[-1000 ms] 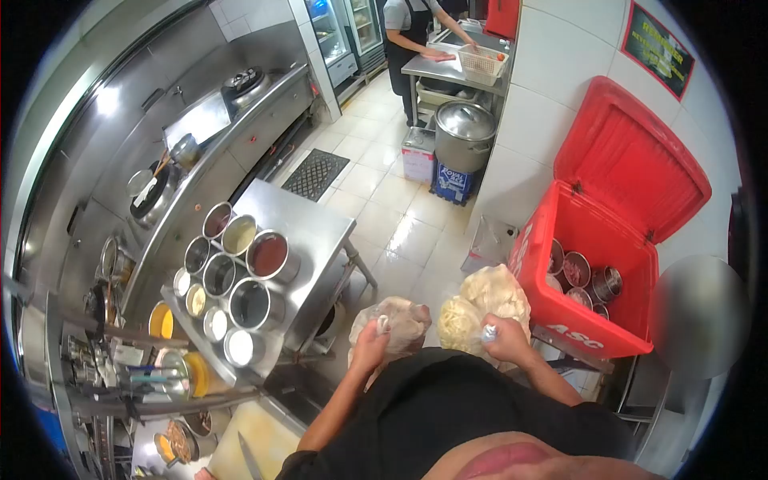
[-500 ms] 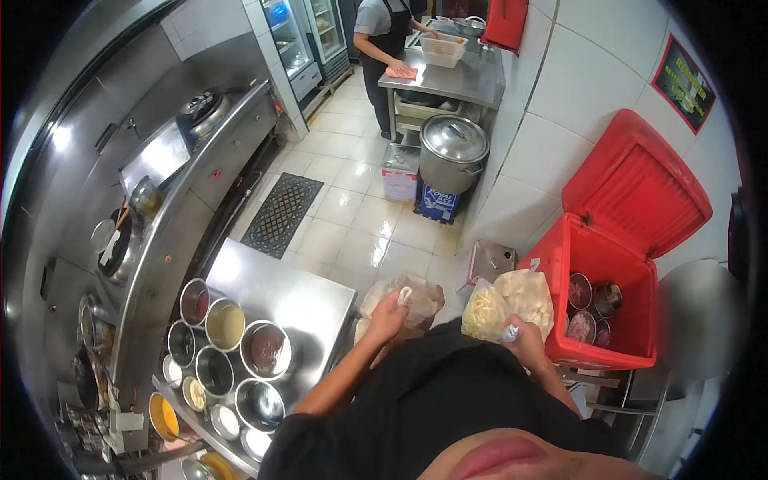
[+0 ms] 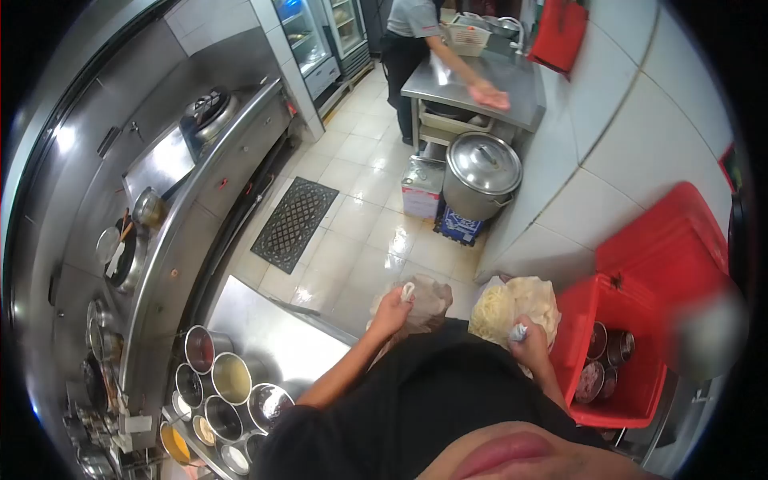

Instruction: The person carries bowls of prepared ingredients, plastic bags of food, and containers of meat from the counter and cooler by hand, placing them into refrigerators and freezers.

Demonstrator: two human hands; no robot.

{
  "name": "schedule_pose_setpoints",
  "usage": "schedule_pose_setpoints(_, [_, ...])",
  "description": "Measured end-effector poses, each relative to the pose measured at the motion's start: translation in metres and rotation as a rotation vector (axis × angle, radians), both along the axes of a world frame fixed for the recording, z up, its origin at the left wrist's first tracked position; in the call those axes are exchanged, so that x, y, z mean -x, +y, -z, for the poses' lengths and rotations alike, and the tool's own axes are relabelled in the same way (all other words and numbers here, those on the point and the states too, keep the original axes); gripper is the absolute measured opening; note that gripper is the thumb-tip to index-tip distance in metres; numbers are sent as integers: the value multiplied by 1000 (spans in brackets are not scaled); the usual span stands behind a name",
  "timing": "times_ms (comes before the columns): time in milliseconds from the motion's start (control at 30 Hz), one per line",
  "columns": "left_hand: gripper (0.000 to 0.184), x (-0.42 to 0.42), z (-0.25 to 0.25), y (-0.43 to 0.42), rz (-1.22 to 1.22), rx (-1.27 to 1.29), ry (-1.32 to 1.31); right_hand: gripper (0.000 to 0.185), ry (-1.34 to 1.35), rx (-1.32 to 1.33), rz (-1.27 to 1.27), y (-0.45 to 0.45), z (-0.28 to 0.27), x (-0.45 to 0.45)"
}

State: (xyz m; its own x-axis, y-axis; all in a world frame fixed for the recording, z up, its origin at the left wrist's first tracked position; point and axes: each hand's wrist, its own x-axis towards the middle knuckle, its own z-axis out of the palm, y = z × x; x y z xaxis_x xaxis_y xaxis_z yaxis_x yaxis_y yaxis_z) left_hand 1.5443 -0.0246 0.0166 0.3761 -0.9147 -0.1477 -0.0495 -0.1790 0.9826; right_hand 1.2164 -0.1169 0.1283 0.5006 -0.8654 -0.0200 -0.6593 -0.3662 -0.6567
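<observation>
My left hand [image 3: 391,310] is closed around the twisted neck of a clear plastic bag [image 3: 428,304], whose contents I cannot make out. My right hand [image 3: 530,347] grips the gathered tops of plastic bags on the other side of my body. One of these, a bag of pale yellow strips like noodles [image 3: 494,310], hangs beside a bag of cream-coloured pieces [image 3: 534,302]. Both hands are in front of my black shirt, over the tiled floor.
On the left, a steel table [image 3: 272,320] carries several metal pots of sauces. An open red cooler [image 3: 580,352] with metal containers stands at right. Ahead are a floor mat [image 3: 294,224], a large lidded pot [image 3: 482,172] and a co-worker wiping a steel table [image 3: 448,84].
My view has turned and shifted, so the red cooler and the pots sit lower in it. The co-worker's hand has slid the pink cloth across the table. Both my hands still hold their bags.
</observation>
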Motion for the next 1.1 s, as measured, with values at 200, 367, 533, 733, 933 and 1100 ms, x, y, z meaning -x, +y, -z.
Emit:
schedule_pose_setpoints(200, [10, -41, -20, -46, -211, 21, -13, 19, 8, -12, -149, -94, -13, -59])
schedule_pose_setpoints(367, [13, -77, -23, -64, -408, -57, 81, 20, -8, 7, -313, -168, 0, -107])
schedule_pose_setpoints(533, [20, -109, -43, -79, -534, -104, 103, 21, 22, -56, -370, -212, 8, -157])
schedule_pose_setpoints(733, [23, -182, -22, -113, -577, -87, 171, 24, 32, -74, -327, -258, 11, -221])
schedule_pose_setpoints(933, [22, -283, -14, -159, -506, -42, 175, 25, 39, -96, -214, -287, 5, -295])
schedule_pose_setpoints(1100, [19, -352, -15, -193, -436, -113, -72, 24, 63, -30, -151, -297, 8, -339])
